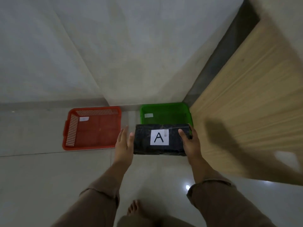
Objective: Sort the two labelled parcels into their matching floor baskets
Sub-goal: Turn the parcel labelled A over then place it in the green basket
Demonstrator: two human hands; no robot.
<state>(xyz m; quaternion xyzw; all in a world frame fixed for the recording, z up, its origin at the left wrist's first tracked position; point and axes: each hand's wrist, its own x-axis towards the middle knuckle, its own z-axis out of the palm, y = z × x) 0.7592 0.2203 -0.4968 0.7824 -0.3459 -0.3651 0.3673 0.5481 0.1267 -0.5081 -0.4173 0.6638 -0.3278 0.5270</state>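
A black wrapped parcel [142,143] with a white label reading "A" is held in the air over the near edge of the green basket [164,107]. My right hand [191,142] grips its right end, thumb on top. My left hand [123,141] is at its left end with the fingers spread; only the thumb seems to touch the parcel. The red basket [95,128] lies on the floor to the left, holding nothing but a small white tag. The green basket also carries a small white tag, too blurred to read. No second parcel is in view.
Both baskets stand against the white wall on a pale tiled floor. A light wooden table or panel [246,112] fills the right side, right beside the green basket. My bare foot [133,207] and brown sleeves are at the bottom.
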